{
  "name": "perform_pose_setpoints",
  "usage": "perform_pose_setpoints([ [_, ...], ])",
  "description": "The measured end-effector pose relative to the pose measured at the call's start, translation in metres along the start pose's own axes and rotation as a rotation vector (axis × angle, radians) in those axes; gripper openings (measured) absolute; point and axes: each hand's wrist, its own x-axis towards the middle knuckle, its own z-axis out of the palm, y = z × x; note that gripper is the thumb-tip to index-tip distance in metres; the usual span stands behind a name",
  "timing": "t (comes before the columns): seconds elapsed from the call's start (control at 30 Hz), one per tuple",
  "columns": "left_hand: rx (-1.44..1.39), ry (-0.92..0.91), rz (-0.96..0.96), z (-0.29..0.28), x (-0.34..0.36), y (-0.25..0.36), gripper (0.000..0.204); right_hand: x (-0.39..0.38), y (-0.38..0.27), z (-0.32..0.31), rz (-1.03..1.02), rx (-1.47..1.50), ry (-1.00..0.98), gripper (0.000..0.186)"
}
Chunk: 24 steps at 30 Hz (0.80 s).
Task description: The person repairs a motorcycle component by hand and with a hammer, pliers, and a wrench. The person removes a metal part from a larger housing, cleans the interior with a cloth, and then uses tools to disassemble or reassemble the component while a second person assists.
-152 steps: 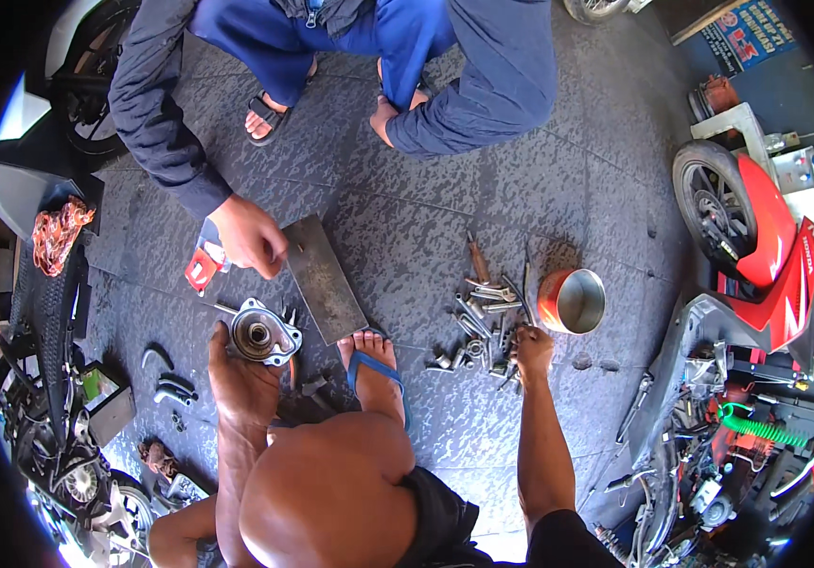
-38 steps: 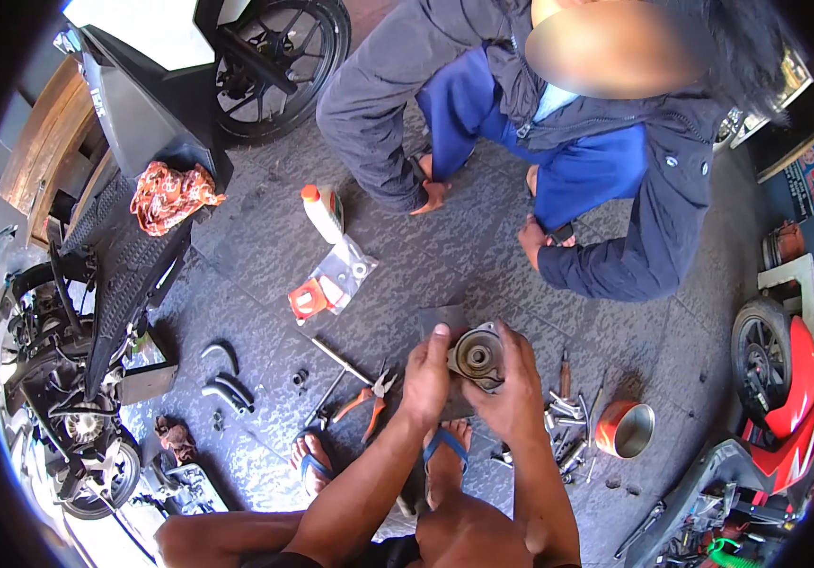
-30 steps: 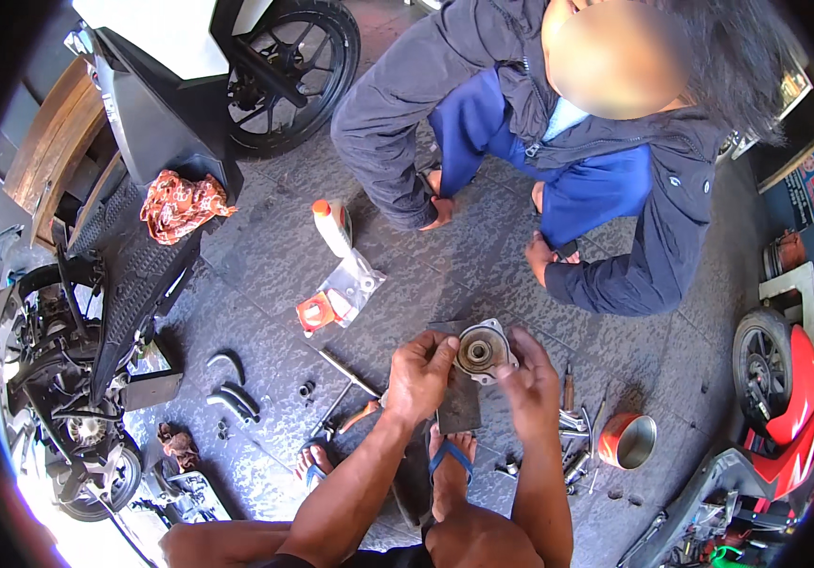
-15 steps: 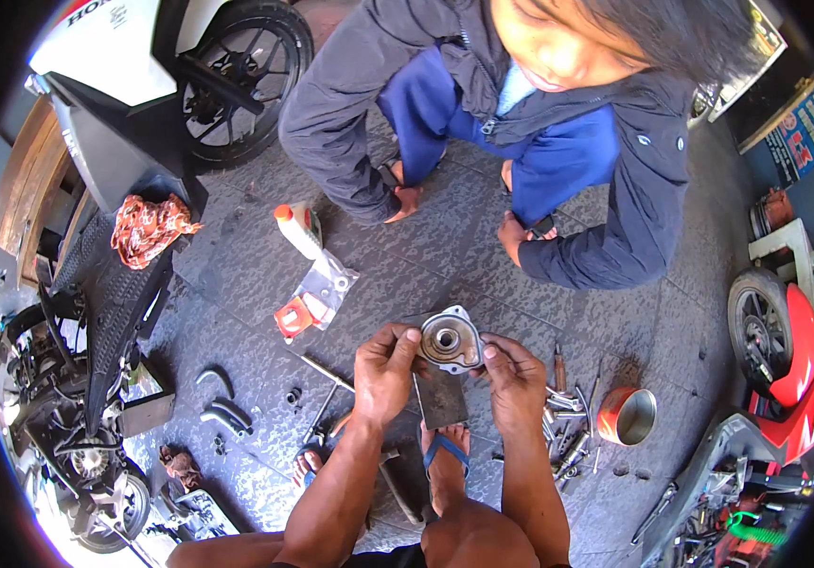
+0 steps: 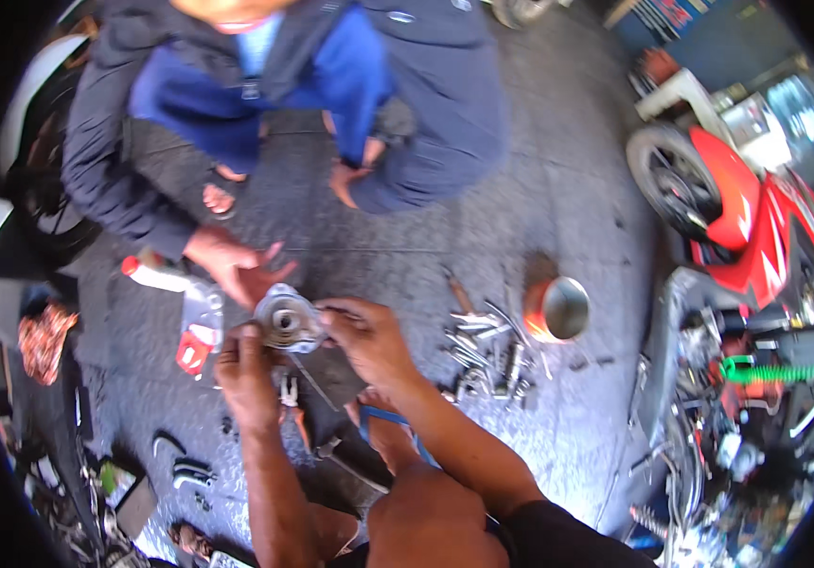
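Note:
A round metal engine cover (image 5: pixel 291 318) with a bearing-like ring in its middle is held over the floor between my two hands. My left hand (image 5: pixel 250 369) pinches its near left edge, and my right hand (image 5: pixel 367 339) grips its right edge. The hand of another person (image 5: pixel 235 268), fingers spread, is at the cover's far left side; I cannot tell if it touches. Beneath the cover a thin metal rod (image 5: pixel 317 382) slants across the floor. Pliers with orange handles (image 5: pixel 293 409) lie close to my left wrist, and a hammer-like tool (image 5: pixel 348 462) rests between my forearms.
The other person (image 5: pixel 256 85) squats across from me. A plastic bottle with a red cap (image 5: pixel 194 312) lies left. Several sockets and metal parts (image 5: pixel 487 350) lie right, beside an orange tin (image 5: pixel 539 317). A red motorcycle (image 5: pixel 748 246) and its exposed parts line the right side.
The view has swung right, so the scene shifts left. The other person's hand has come off their knees and reached toward the cover. Both my hands still hold the cover.

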Motion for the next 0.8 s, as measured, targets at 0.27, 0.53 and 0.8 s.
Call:
perform_pose_setpoints([
  [0.27, -0.085, -0.005, -0.042, -0.01, 0.008, -0.007, 0.02, -0.027, 0.039, -0.026, 0.046, 0.016, 0.108, 0.031],
  [0.53, -0.012, -0.063, -0.046, -0.021, 0.017, -0.008, 0.02, -0.149, 0.114, -0.246, 0.254, -0.529, 1.103, 0.026],
  [0.8, 0.455, -0.219, 0.048, -0.093, 0.026, -0.012, 0.024, -0.184, 0.101, -0.39, -0.12, -0.796, 1.137, 0.028],
])
